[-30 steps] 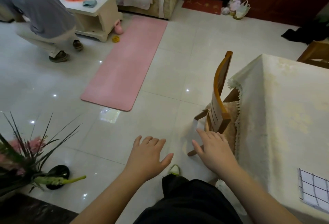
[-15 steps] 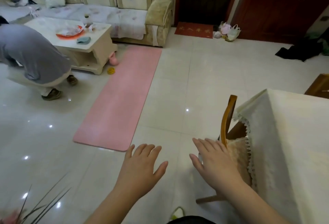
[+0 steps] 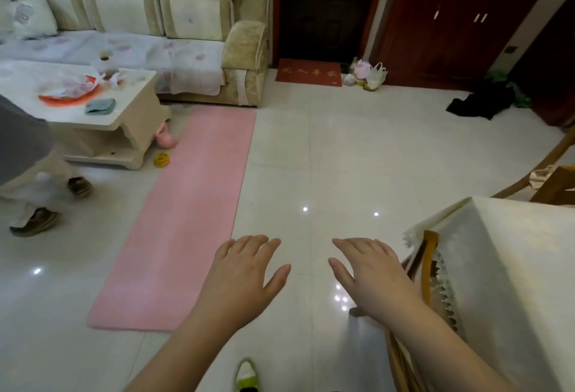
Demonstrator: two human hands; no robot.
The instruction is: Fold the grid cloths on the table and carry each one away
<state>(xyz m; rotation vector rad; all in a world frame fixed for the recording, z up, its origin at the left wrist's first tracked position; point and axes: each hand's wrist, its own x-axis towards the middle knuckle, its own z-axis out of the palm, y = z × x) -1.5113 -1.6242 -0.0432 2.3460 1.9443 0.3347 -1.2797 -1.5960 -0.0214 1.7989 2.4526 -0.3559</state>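
The grid cloths could not be seen in the frame; only a corner of the bench [image 3: 510, 267], draped in a cream tablecloth, was shown at the lower right. The left hand [image 3: 245, 279] and right hand [image 3: 373, 276] were held out palm-down at lower centre, fingers spread, nothing grasped. A wooden chair [image 3: 427, 270] was tucked against the bench. A pink mat [image 3: 186, 220] was laid on the tiled floor [image 3: 342, 158], and another person's legs [image 3: 34, 201] were seen at the left edge.
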